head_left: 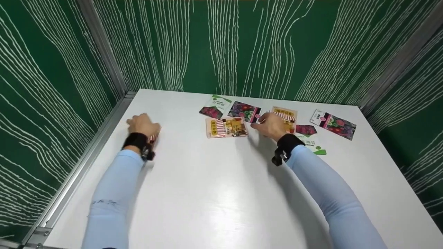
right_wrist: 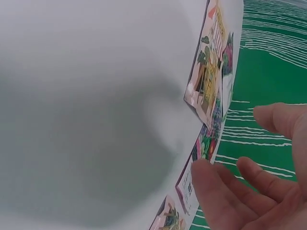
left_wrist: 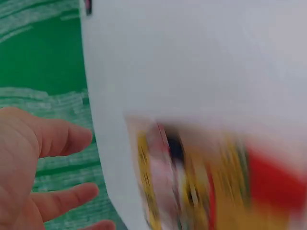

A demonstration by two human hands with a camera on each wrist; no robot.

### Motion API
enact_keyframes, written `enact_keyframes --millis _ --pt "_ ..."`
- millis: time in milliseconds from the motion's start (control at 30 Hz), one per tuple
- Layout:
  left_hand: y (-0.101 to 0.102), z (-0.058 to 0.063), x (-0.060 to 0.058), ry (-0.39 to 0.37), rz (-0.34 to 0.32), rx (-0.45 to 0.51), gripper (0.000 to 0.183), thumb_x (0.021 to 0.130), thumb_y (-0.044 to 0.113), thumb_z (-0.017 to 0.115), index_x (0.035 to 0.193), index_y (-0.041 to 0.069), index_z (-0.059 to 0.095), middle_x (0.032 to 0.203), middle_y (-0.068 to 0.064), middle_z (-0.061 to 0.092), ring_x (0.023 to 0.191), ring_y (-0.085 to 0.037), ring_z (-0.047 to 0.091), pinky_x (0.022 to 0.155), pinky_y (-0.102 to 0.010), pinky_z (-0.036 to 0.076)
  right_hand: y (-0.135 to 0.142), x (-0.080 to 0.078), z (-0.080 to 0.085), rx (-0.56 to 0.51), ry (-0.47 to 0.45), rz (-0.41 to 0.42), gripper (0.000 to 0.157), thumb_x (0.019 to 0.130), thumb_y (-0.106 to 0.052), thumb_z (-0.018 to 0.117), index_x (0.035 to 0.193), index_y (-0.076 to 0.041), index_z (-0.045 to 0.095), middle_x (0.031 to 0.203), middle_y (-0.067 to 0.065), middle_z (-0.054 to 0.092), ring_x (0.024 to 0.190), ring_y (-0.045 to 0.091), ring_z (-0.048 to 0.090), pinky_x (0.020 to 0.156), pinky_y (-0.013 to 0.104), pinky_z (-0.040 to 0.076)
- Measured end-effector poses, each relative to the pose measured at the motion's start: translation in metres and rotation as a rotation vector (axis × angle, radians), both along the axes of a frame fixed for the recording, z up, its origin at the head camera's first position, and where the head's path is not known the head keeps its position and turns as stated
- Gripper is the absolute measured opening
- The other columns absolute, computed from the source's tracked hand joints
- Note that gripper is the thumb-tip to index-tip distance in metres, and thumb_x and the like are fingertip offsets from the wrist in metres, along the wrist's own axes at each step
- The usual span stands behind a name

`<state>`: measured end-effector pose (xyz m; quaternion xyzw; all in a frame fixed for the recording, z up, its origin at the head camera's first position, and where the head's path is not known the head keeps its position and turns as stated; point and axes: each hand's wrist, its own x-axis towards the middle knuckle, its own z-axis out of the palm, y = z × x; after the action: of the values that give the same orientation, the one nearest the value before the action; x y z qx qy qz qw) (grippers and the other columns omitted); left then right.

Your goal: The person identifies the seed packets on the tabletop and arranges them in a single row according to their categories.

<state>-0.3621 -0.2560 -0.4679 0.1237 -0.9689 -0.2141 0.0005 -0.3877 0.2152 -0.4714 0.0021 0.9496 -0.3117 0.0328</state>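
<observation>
At the table's left side, my left hand (head_left: pixel 143 125) is over a striped packet (head_left: pixel 152 139), mostly hidden by hand and wrist. In the left wrist view that packet (left_wrist: pixel 201 182) is blurred, beside the spread thumb and fingers, which hold nothing. My right hand (head_left: pixel 271 126) hovers among the packets at the back right. Its thumb and fingers (right_wrist: pixel 208 187) stand apart with nothing between them. Just left of it lies a yellow packet with a striped awning print (head_left: pixel 227 127). A similar yellow packet (head_left: pixel 285 114) is partly hidden behind the right hand.
A white-and-green packet (head_left: pixel 218 102) and a vegetable-print packet (head_left: pixel 244 110) lie near the white table's (head_left: pixel 193 193) back edge. Right of the right hand are another white-and-green packet (head_left: pixel 313 142) and vegetable-print packet (head_left: pixel 335 125). Green walls (head_left: pixel 197 45) with white streaks enclose the table.
</observation>
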Motion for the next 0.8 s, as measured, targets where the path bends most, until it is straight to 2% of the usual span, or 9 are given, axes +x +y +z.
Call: enact_keyframes --millis 100,233,333,400,467,533,667,800 --pt "0.039 -0.002 -0.012 -0.011 -0.045 0.044 0.065 0.102 0.037 0.066 0.146 -0.01 0.06 0.152 -0.041 0.054 0.142 -0.058 0.047 0.115 -0.067 0.052 -0.006 -0.004 -0.002 -0.011 0.018 -0.019 0.061 0.101 -0.043 0.079 0.139 0.004 0.071 0.139 0.025 0.074 0.124 0.04 0.068 0.109 0.054 0.058" --pt "0.087 -0.008 -0.029 -0.064 -0.1 0.178 0.075 0.101 0.041 0.071 0.156 -0.007 0.054 0.161 -0.036 0.055 0.147 -0.057 0.048 0.125 -0.064 0.045 -0.019 -0.007 -0.004 -0.04 0.003 -0.027 0.067 0.1 -0.044 0.08 0.145 0.005 0.067 0.143 0.025 0.071 0.129 0.04 0.066 0.114 0.055 0.057" --pt "0.117 -0.028 -0.054 -0.068 -0.106 0.25 0.077 0.096 0.045 0.076 0.153 -0.005 0.059 0.157 -0.029 0.063 0.145 -0.051 0.054 0.124 -0.062 0.045 -0.03 -0.009 -0.006 -0.06 -0.021 -0.03 0.069 0.1 -0.044 0.08 0.147 0.005 0.065 0.143 0.025 0.069 0.128 0.039 0.064 0.112 0.054 0.058" --pt "0.134 -0.048 -0.076 -0.053 -0.105 0.267 0.072 0.092 0.049 0.078 0.142 -0.002 0.066 0.147 -0.024 0.071 0.138 -0.046 0.061 0.119 -0.058 0.047 -0.037 -0.01 -0.007 -0.06 -0.032 -0.028 0.069 0.101 -0.044 0.079 0.148 0.004 0.064 0.144 0.025 0.069 0.127 0.039 0.065 0.111 0.053 0.059" --pt "0.149 -0.061 -0.091 -0.055 -0.111 0.28 0.062 0.091 0.051 0.077 0.129 0.003 0.071 0.137 -0.019 0.075 0.13 -0.04 0.065 0.115 -0.056 0.047 -0.043 -0.011 -0.009 -0.062 -0.048 -0.029 0.069 0.101 -0.044 0.078 0.149 0.003 0.063 0.145 0.024 0.069 0.128 0.04 0.067 0.11 0.053 0.059" --pt "0.162 -0.068 -0.098 -0.064 -0.107 0.303 0.052 0.091 0.052 0.077 0.118 0.008 0.073 0.13 -0.014 0.077 0.125 -0.037 0.068 0.114 -0.054 0.045 -0.049 -0.013 -0.012 -0.058 -0.06 -0.032 0.071 0.1 -0.045 0.077 0.15 0.003 0.062 0.147 0.024 0.07 0.131 0.041 0.068 0.113 0.054 0.059" --pt "0.183 -0.062 -0.089 -0.115 -0.101 0.355 0.038 0.096 0.046 0.073 0.111 0.011 0.073 0.132 -0.015 0.076 0.13 -0.038 0.066 0.122 -0.058 0.038 -0.055 -0.014 -0.017 -0.057 -0.079 -0.056 0.072 0.099 -0.044 0.077 0.151 0.004 0.062 0.149 0.024 0.07 0.135 0.043 0.067 0.119 0.055 0.056" --pt "0.195 -0.06 -0.084 -0.125 -0.088 0.391 0.038 0.097 0.047 0.074 0.114 0.014 0.074 0.134 -0.011 0.076 0.13 -0.034 0.066 0.12 -0.053 0.042 -0.056 -0.015 -0.02 -0.072 -0.107 -0.09 0.069 0.1 -0.043 0.076 0.149 0.004 0.063 0.148 0.025 0.07 0.133 0.041 0.067 0.12 0.054 0.055"
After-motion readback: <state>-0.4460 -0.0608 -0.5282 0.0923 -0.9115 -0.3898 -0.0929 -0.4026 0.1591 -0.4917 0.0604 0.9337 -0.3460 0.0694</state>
